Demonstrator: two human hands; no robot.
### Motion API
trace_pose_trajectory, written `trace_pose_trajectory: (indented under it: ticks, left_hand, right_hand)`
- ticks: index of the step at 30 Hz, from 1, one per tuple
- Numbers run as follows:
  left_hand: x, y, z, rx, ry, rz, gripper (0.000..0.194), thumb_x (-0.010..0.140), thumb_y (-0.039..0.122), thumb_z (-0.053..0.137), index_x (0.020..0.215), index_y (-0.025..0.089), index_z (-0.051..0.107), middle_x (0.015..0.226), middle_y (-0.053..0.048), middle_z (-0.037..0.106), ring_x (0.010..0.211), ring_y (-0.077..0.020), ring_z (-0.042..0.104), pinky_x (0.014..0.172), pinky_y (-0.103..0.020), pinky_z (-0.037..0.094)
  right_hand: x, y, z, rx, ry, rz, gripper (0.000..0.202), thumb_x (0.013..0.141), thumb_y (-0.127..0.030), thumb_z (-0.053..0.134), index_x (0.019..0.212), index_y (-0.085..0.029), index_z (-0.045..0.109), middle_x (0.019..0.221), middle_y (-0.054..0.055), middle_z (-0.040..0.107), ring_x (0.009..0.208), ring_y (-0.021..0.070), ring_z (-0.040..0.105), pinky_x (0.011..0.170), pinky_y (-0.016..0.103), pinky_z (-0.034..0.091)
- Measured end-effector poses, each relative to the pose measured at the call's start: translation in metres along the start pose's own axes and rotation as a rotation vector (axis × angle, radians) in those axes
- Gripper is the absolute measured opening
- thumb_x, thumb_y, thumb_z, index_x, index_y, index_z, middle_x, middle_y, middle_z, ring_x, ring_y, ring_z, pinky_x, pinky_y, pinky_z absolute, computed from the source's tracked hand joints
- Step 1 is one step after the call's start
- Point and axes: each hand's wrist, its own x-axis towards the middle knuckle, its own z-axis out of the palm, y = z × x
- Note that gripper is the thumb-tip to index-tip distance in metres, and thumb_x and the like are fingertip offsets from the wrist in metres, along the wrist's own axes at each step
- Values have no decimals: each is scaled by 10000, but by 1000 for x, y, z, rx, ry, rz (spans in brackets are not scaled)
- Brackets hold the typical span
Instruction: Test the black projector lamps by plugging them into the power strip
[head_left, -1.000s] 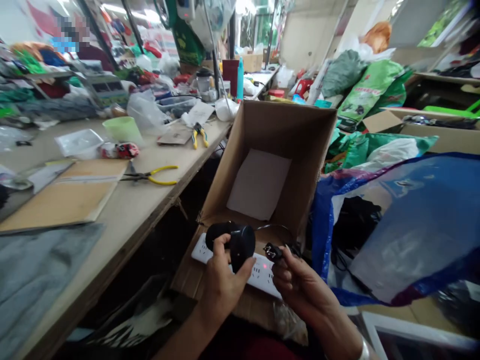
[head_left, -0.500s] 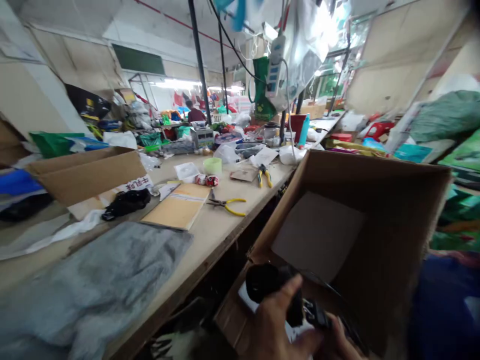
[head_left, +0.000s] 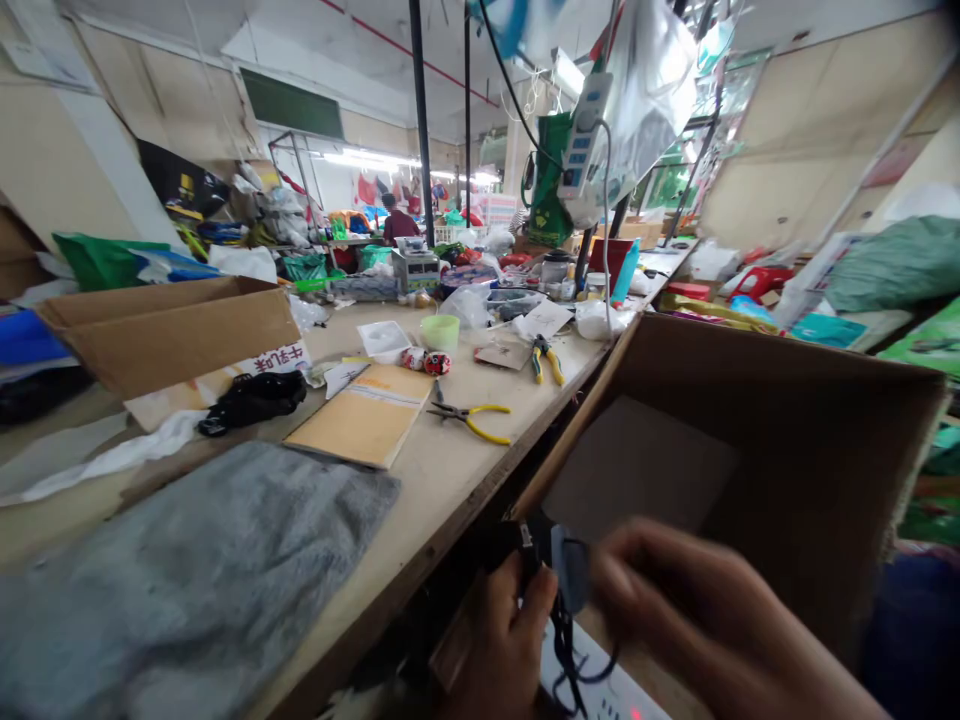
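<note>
At the lower middle, my left hand (head_left: 504, 635) pinches a small black plug (head_left: 529, 560) with a pale metallic end between thumb and finger. My right hand (head_left: 694, 600) is smeared by motion just to the right, its fingers bent. A flat grey-blue piece (head_left: 571, 570) shows between the two hands; whether the right fingers touch it I cannot tell. Thin black cable (head_left: 564, 640) hangs in loops below it. Under the hands lies a white power strip (head_left: 604, 675) with a red light. A dark round object beside the left fingers is mostly lost in shadow.
A large open cardboard box (head_left: 787, 430) stands to the right, beside the table edge. On the table (head_left: 427, 490) lie yellow-handled pliers (head_left: 472, 418), a second pair of pliers (head_left: 546, 360), a tan notebook (head_left: 364, 412) and grey cloth (head_left: 195, 570). A power strip (head_left: 585, 140) hangs above.
My right hand has risen and moved right, away from the left hand. My left hand has shifted left and down. The white power strip below shows more; the view has tilted slightly.
</note>
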Motion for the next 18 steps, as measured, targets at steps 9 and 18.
trace_pose_trajectory:
  ticks: [9, 18]
  left_hand:
    - [3, -24, -27, 45, -216, -60, 580, 754, 614, 552, 1113, 164, 619, 1095, -96, 660, 1089, -281, 534, 953, -354, 396]
    - [-6, -3, -25, 134, -336, -9, 669, 766, 714, 399, 1041, 135, 592, 1046, -129, 636, 1018, -276, 540, 936, -386, 380]
  right_hand:
    - [164, -23, 39, -932, -75, -328, 648, 801, -395, 593, 1303, -20, 424, 1184, 243, 560, 1124, 350, 510, 957, 457, 394]
    - [110, -1, 8, -378, 80, -310, 343, 890, -385, 444, 1133, -162, 540, 1001, 104, 583, 910, 229, 539, 848, 373, 430]
